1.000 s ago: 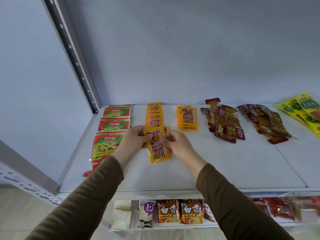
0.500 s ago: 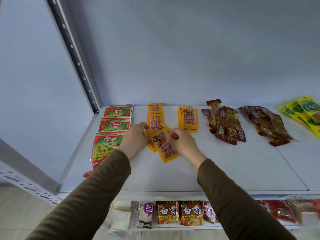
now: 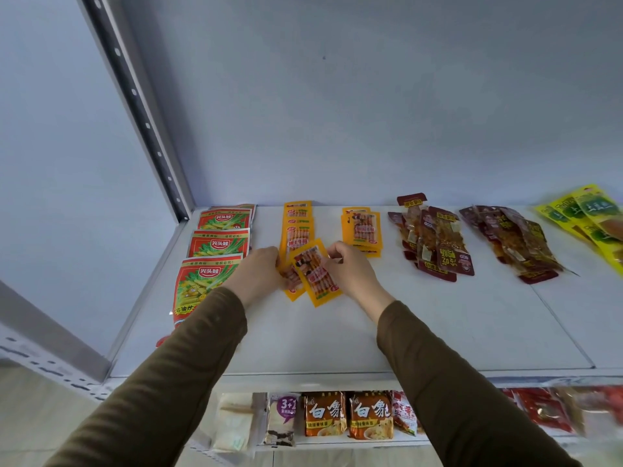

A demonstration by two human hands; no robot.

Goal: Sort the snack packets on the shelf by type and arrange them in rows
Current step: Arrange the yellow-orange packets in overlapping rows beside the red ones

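Observation:
On the white shelf (image 3: 438, 332) my right hand (image 3: 350, 271) pinches the top right corner of a tilted orange sausage packet (image 3: 315, 273). My left hand (image 3: 256, 271) holds a second orange packet (image 3: 294, 287) that lies partly under the first. Behind them runs a row of orange packets (image 3: 298, 224), with a small orange stack (image 3: 362, 232) to its right. Red-and-green packets (image 3: 219, 244) form a row at the left. Dark red packets lie in two heaps (image 3: 435, 244) (image 3: 512, 244). Yellow-green packets (image 3: 586, 217) sit far right.
A perforated grey upright (image 3: 141, 112) stands at the back left and a grey wall closes the back. The lower shelf holds noodle packs (image 3: 347, 414), a purple-and-white pack (image 3: 281, 419) and red packets (image 3: 542, 412). Bare shelf surface lies in front of my hands.
The single orange packet held flat between both hands has been tilted clockwise. A second orange packet now shows under it at my left hand.

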